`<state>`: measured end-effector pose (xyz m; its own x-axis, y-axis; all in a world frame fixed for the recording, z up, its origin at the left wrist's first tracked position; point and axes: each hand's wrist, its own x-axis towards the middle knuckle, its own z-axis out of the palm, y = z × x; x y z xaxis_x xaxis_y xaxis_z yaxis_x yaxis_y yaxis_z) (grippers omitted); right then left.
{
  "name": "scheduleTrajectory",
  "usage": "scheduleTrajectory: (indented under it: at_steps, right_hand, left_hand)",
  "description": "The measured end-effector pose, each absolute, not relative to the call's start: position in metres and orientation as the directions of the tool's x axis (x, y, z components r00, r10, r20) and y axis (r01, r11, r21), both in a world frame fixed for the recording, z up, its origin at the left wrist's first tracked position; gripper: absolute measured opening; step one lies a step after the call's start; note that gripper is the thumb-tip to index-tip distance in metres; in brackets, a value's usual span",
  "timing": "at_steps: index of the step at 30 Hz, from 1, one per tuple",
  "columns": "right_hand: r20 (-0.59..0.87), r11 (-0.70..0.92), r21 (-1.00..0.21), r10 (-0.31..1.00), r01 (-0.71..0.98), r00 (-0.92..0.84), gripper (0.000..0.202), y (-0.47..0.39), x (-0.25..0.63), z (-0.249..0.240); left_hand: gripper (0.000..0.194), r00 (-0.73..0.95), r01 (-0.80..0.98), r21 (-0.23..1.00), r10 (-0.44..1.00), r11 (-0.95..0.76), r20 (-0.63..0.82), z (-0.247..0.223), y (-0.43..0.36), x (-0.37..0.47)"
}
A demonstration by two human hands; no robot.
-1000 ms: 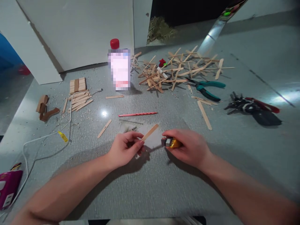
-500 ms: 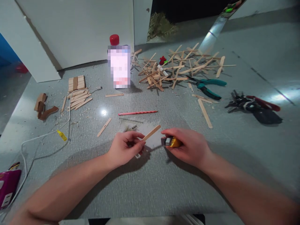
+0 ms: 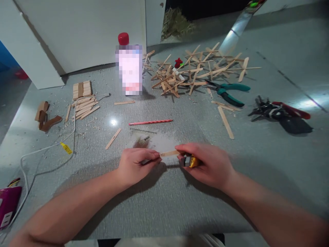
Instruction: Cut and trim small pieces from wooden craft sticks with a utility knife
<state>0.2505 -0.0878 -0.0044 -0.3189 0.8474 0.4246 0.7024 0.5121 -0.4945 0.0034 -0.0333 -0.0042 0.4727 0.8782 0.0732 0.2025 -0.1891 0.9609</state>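
A flat wooden craft stick [image 3: 169, 154] is stretched level between my hands, with small dark marks near its left end. The fingertips of my left hand [image 3: 137, 163] pinch that left end. My right hand [image 3: 209, 163] is closed round a yellow and grey tool that looks like a utility knife [image 3: 191, 161]; its thumb and forefinger also meet the stick's right end. Whether a blade is out I cannot tell. Beneath the hands lies a clear ruler [image 3: 144, 131], partly hidden, on a pale dusty patch. A red pencil [image 3: 150, 122] rests just beyond it.
Crossed craft sticks [image 3: 169, 80] are heaped at the back, with teal-handled pliers [image 3: 230, 92] beside them. A black and red tool [image 3: 282, 118] lies at right. Bundled sticks [image 3: 82, 90], a white cable [image 3: 46, 147] and a red-capped bottle [image 3: 123, 38] behind a blurred screen [image 3: 130, 70] occupy the left.
The craft stick has turned from slanting upward to nearly level, showing its marked face. My right fingers have come to its free end, with the knife still in that hand.
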Motion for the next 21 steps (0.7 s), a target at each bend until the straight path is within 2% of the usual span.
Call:
scheduleTrajectory:
  at_steps: [5, 14, 18, 21]
  right_hand:
    - [0.441, 0.518, -0.494, 0.841, 0.698, -0.313, 0.031, -0.088, 0.251, -0.004]
    - [0.45, 0.509, -0.504, 0.844, 0.698, -0.291, 0.03, -0.087, 0.25, -0.004]
    - [0.454, 0.491, -0.521, 0.852, 0.699, -0.26, 0.029, -0.09, 0.249, -0.005]
    - [0.41, 0.412, -0.546, 0.891, 0.729, -0.197, 0.029, -0.093, 0.249, -0.006]
  left_hand:
    - [0.011, 0.485, 0.229, 0.955, 0.873, -0.19, 0.057, -0.004, -0.034, 0.005]
    - [0.026, 0.608, 0.261, 0.963, 0.787, -0.073, -0.105, -0.006, -0.029, 0.007]
    - [0.02, 0.693, 0.261, 0.962, 0.709, -0.082, -0.128, 0.001, -0.029, 0.009]
    - [0.016, 0.688, 0.234, 0.972, 0.711, -0.025, -0.147, 0.001, -0.03, 0.009]
